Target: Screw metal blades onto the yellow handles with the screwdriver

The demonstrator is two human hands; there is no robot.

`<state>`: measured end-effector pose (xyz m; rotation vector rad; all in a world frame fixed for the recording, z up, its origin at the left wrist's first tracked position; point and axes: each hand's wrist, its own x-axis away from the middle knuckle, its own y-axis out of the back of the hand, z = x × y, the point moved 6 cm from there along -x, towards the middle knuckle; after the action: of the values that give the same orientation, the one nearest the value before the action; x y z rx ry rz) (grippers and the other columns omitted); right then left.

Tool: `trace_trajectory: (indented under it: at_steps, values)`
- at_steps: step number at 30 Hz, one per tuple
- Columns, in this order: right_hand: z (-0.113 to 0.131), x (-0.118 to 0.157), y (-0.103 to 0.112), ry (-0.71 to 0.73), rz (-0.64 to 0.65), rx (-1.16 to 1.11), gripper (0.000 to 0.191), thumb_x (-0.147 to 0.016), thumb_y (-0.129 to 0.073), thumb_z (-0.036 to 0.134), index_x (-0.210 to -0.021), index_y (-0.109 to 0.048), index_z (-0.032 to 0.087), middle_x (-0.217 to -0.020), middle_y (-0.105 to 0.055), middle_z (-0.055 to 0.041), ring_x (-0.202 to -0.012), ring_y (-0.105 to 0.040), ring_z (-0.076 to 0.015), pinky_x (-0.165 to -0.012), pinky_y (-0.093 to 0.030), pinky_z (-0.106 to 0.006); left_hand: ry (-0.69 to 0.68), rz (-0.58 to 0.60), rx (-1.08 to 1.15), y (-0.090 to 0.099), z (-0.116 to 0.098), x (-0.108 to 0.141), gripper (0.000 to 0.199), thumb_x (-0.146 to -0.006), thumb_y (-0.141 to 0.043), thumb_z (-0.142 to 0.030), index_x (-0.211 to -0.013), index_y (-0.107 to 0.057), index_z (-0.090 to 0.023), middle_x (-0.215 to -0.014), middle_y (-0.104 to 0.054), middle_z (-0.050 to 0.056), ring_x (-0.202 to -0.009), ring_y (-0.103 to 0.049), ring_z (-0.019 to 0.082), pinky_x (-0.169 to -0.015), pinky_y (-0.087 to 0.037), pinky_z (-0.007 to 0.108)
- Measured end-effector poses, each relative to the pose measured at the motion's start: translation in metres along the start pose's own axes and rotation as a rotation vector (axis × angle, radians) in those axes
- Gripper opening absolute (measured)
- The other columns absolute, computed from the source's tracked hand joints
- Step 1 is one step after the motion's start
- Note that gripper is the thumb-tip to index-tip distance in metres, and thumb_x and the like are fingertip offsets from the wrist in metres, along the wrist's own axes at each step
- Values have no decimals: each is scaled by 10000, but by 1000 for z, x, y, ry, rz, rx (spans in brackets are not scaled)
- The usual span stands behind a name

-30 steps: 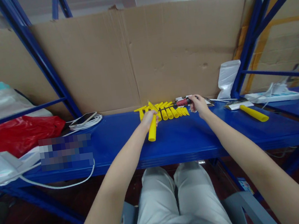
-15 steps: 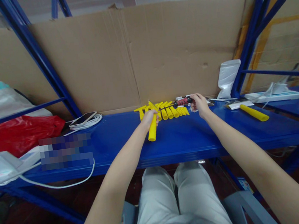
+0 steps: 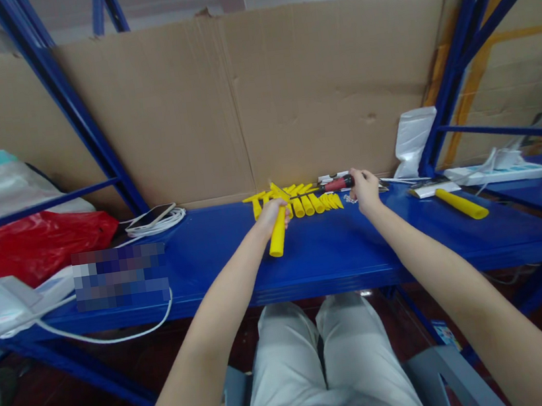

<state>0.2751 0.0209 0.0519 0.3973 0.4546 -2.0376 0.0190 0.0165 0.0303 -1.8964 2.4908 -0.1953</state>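
My left hand (image 3: 273, 216) is closed around the upper end of a yellow tube (image 3: 278, 234), whose open end points down toward me. In my right hand (image 3: 365, 188) is the end of a screwdriver (image 3: 337, 184) with a red and black handle. Its thin shaft runs left to the top of the held tube; the tip is hidden near my left fingers. Several yellow pieces (image 3: 308, 206) lie in a row on the blue table (image 3: 208, 258), behind and between my hands. Small silvery bits (image 3: 350, 199) lie beside my right hand.
Another yellow tube (image 3: 461, 204) lies at the right, near a white power strip (image 3: 499, 174). At the left are a phone (image 3: 151, 215) on a coiled white cable and a red bag (image 3: 44, 243). Cardboard (image 3: 154, 112) stands behind the table.
My right hand has shifted slightly, with more of the red screwdriver handle showing and the fingers nearer its end. My left hand and the yellow tube have barely moved.
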Motion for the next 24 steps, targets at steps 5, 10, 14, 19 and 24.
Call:
trace_trajectory:
  at_steps: [5,10,14,19,24]
  values:
    - [2,-4,14,-34,-124,-34,313,-769,-603,490,-686,-420,250,-464,-337,77,-369,-354,-103,-341,-284,-250,-8,-59,16,-2,-4,7,102,-694,-519,-202,-731,-425,-217,-432,-420,-54,-317,-355,91,-345,-270,224]
    - [6,0,10,-17,-84,-7,271,-768,-607,400,-640,-435,232,-475,-368,72,-371,-344,-82,-338,-273,-232,-10,-65,35,-2,-4,6,107,-683,-527,-210,-735,-434,-213,-427,-413,-56,-318,-360,97,-342,-269,224]
    - [6,12,-10,-52,95,30,237,-763,-614,373,-634,-484,222,-431,-379,73,-335,-349,-86,-309,-260,-226,-8,-60,29,-2,-4,5,97,-683,-518,-207,-723,-430,-216,-424,-413,-53,-312,-355,96,-330,-276,225]
    - [5,34,-36,-117,483,121,349,-742,-693,509,-652,-549,204,-382,-450,59,-320,-407,-93,-315,-299,-212,-11,-40,31,-3,-3,4,86,-687,-502,-199,-711,-422,-218,-434,-418,-51,-309,-356,89,-323,-287,218]
    - [-4,62,-58,-111,946,253,442,-561,-828,559,-719,-667,179,-543,-636,19,-432,-529,-95,-395,-397,-201,-11,-34,22,-5,-3,6,71,-681,-484,-190,-717,-429,-216,-438,-419,-53,-306,-352,89,-320,-289,216]
